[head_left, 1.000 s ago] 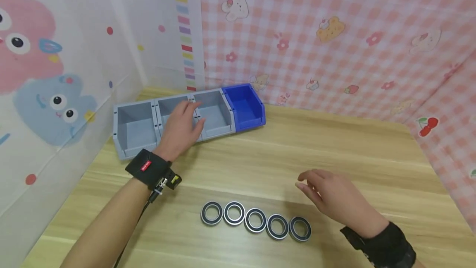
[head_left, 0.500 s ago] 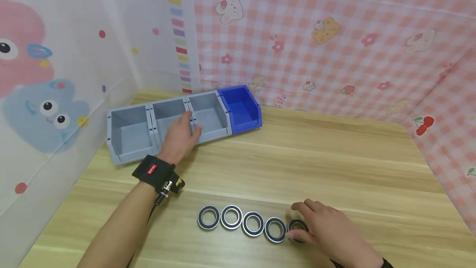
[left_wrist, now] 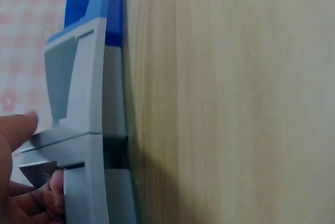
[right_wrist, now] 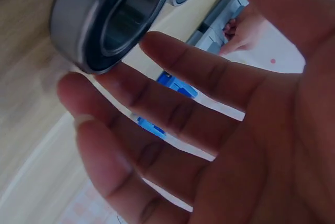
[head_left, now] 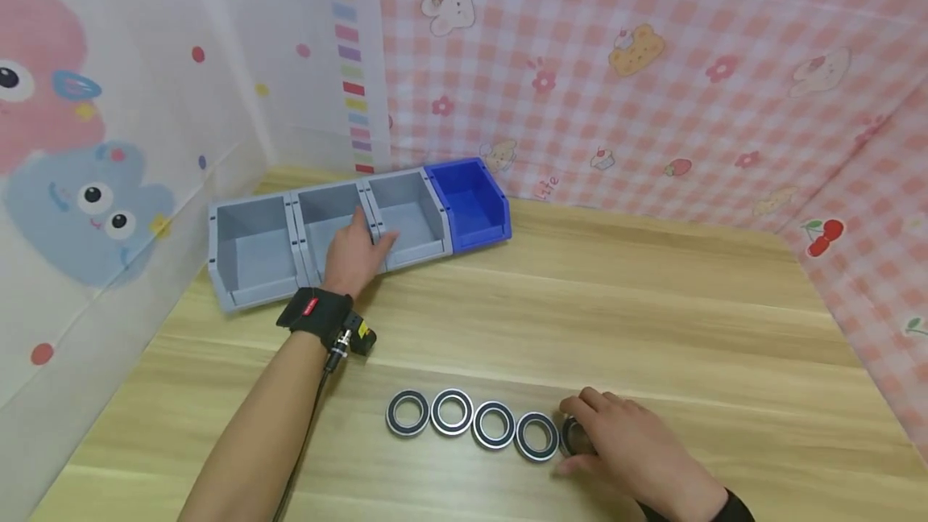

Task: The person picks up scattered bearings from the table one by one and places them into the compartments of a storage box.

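Observation:
My right hand point(head_left: 631, 441) reaches over the rightmost ball bearing point(head_left: 566, 435), partly hiding it. In the right wrist view this bearing point(right_wrist: 76, 22), silver outside with a black seal, is tilted, its rim right at the tips of the extended fingers point(right_wrist: 141, 90); the thumb stands apart. Several matching bearings point(head_left: 392, 414) lie flat in a row to its left. My left hand point(head_left: 351, 252) rests at the second grey bin point(head_left: 322, 208). Its loosely bent fingers point(left_wrist: 56, 182) dip inside by the front lip, while the thumb points over the third grey bin point(head_left: 409, 232).
A further grey bin point(head_left: 261, 256) ends the row on the left, and a blue bin point(head_left: 474, 212) ends it on the right. Patterned cloth walls point(head_left: 580, 111) stand behind and beside the wooden table point(head_left: 652, 304). A cable point(head_left: 310, 433) trails along the left forearm.
My right hand has come down and toward me, from above the table to the rightmost bearing, which has tilted up. The left hand has lowered from above the bins into the second one.

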The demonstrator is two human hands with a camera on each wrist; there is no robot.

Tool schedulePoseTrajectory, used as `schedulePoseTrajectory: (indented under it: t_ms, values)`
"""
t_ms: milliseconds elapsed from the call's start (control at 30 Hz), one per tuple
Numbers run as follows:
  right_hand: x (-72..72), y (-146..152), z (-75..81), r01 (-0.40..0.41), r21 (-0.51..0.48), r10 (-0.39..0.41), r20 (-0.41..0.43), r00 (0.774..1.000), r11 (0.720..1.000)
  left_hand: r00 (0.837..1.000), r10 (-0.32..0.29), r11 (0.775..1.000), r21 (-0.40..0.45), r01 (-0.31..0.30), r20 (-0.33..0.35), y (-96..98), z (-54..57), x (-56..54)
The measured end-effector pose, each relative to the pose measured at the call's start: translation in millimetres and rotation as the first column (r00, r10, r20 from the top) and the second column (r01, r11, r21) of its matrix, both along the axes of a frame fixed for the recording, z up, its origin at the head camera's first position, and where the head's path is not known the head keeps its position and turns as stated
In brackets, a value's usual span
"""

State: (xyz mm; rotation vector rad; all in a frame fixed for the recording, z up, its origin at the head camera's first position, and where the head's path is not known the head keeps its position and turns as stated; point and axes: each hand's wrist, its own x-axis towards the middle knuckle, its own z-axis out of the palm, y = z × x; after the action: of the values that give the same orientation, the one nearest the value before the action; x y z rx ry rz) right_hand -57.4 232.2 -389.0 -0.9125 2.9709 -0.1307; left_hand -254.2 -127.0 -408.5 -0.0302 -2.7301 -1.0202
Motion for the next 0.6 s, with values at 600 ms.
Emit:
schedulePoseTrajectory:
  t_ms: [600]
  values:
    - [0.0, 5, -2.4, 0.030, -0.002, -0.030, 0.099, 0.995, 1.000, 0.998, -0.054, 0.996, 0.073, 0.052, 0.023, 17.1, -2.0, -0.8]
